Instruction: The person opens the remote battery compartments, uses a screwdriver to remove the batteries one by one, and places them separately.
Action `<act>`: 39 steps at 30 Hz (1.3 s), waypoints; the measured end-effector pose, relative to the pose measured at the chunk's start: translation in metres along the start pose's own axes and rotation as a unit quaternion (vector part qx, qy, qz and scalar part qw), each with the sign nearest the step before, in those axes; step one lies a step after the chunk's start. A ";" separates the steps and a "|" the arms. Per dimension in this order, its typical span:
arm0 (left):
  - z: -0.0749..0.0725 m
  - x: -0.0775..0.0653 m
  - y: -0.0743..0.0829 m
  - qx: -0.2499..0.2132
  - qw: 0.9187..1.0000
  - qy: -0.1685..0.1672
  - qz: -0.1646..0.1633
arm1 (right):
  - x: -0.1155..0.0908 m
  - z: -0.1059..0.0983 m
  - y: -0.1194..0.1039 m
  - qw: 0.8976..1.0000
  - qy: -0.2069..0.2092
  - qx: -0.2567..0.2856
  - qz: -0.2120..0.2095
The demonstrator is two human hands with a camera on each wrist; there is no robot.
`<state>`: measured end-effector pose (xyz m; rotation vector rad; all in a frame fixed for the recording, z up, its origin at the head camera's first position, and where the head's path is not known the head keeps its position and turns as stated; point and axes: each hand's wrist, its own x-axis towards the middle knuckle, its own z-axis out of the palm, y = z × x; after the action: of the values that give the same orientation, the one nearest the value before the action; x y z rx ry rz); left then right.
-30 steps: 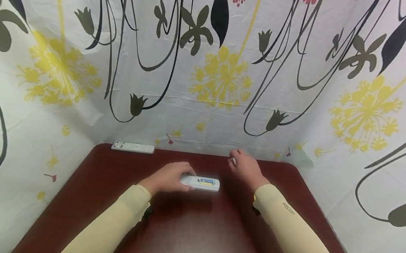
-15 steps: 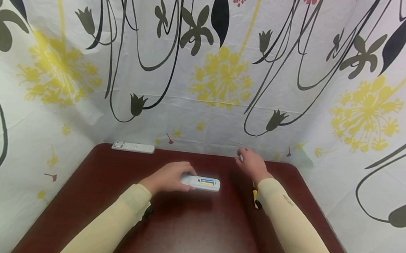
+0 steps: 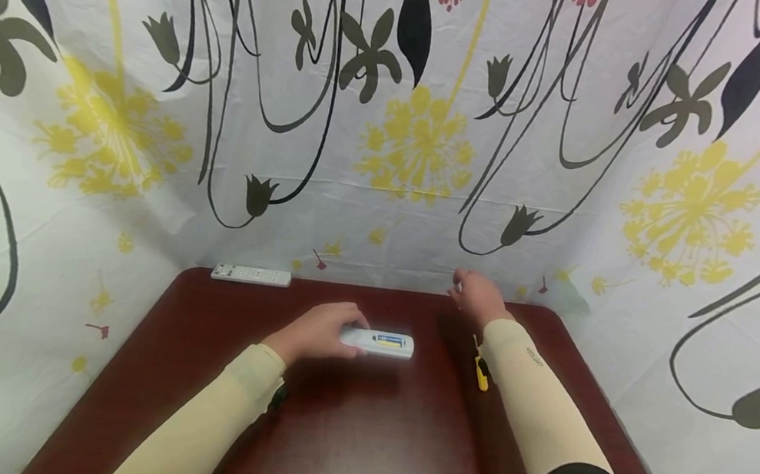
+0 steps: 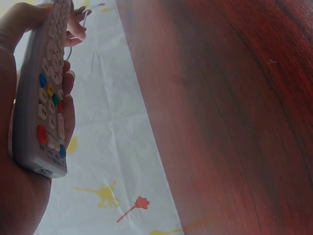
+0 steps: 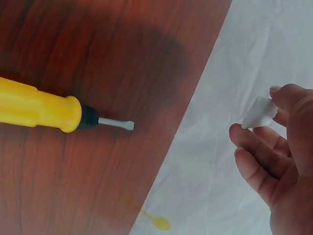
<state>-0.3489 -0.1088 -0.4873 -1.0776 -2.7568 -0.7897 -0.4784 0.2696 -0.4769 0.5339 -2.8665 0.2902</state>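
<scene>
My left hand (image 3: 320, 331) grips a white remote control (image 3: 362, 340) above the table, its back turned up. The battery compartment in that back is uncovered, with batteries (image 3: 388, 340) showing inside. In the left wrist view, the remote's button side (image 4: 51, 93) shows coloured and white buttons. To the right, my right hand (image 3: 480, 298) is raised near the table's far edge. It pinches a small white piece (image 5: 260, 112) between thumb and fingers, which looks like a battery cover. A yellow-handled screwdriver (image 5: 41, 105) lies on the table beside my right forearm.
Another white remote control (image 3: 251, 275) lies at the far left edge of the dark red table (image 3: 359, 436). A flower-patterned white curtain (image 3: 381, 229) hangs behind the table and along both sides.
My right hand has moved to the right and slightly farther off with the white piece, and more of the screwdriver shows beside the forearm. The left hand and its remote have hardly moved.
</scene>
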 end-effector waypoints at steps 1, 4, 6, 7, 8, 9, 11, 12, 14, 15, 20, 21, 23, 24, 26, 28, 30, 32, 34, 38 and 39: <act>0.000 0.000 -0.001 -0.001 1.000 -0.001 -0.003 | 0.002 0.000 0.001 1.000 -0.003 0.003 0.003; 0.001 0.000 -0.001 -0.007 1.000 -0.005 -0.012 | 0.005 -0.002 0.004 1.000 -0.014 0.018 0.016; 0.001 -0.001 -0.001 -0.011 1.000 -0.005 -0.017 | 0.006 -0.004 0.006 0.999 -0.023 0.034 0.029; 0.001 -0.001 -0.001 -0.012 1.000 -0.005 -0.019 | 0.006 -0.004 0.007 0.998 -0.028 0.040 0.036; 0.000 -0.001 -0.001 -0.013 1.000 -0.005 -0.020 | 0.007 -0.004 0.008 0.998 -0.030 0.046 0.043; 0.000 -0.001 -0.001 -0.014 1.000 -0.005 -0.022 | 0.008 -0.005 0.010 0.997 -0.032 0.052 0.048; 0.000 -0.001 -0.001 -0.015 1.000 -0.004 -0.022 | 0.008 -0.008 0.011 0.996 -0.029 0.055 0.056; -0.001 -0.001 -0.001 -0.015 1.000 -0.002 -0.021 | 0.009 -0.009 0.012 0.997 -0.027 0.054 0.058; -0.002 -0.001 0.000 -0.016 1.000 -0.001 -0.021 | 0.010 -0.011 0.013 0.996 -0.022 0.054 0.061; -0.003 -0.001 0.000 -0.014 1.000 0.000 -0.021 | 0.011 -0.013 0.012 0.996 -0.021 0.052 0.063; -0.005 -0.002 -0.001 -0.013 1.000 0.000 -0.020 | 0.014 -0.016 0.013 0.996 -0.027 0.046 0.077; -0.006 -0.002 -0.001 -0.012 1.000 -0.001 -0.020 | 0.014 -0.015 0.014 0.995 -0.027 0.046 0.079; -0.006 -0.001 -0.002 -0.011 1.000 0.000 -0.019 | 0.015 -0.014 0.015 0.995 -0.023 0.047 0.080; -0.006 -0.001 -0.002 -0.010 1.000 0.001 -0.019 | 0.016 -0.012 0.016 0.995 -0.020 0.048 0.081; -0.006 -0.001 -0.003 -0.011 1.000 0.002 -0.020 | 0.016 -0.008 0.016 0.995 -0.014 0.050 0.081; -0.005 -0.002 -0.004 -0.009 1.000 0.002 -0.020 | 0.016 -0.004 0.017 0.995 -0.009 0.049 0.081; -0.004 -0.002 -0.004 -0.010 1.000 0.002 -0.021 | 0.015 -0.002 0.016 0.996 -0.008 0.047 0.082; -0.005 -0.002 -0.003 -0.013 1.000 0.001 -0.023 | 0.012 0.000 0.015 0.996 -0.009 0.047 0.082; -0.006 -0.002 -0.002 -0.016 1.000 0.000 -0.025 | 0.009 0.002 0.012 0.995 -0.008 0.050 0.082; -0.007 -0.002 -0.001 -0.020 0.999 -0.001 -0.027 | 0.007 0.011 0.014 0.995 -0.010 0.059 0.083; -0.007 -0.001 -0.001 -0.020 0.999 -0.001 -0.027 | 0.007 0.014 0.015 0.994 -0.011 0.063 0.083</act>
<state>-0.3492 -0.1136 -0.4819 -1.0139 -2.7945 -0.8536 -0.4929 0.2780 -0.4913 0.3205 -2.9339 0.4991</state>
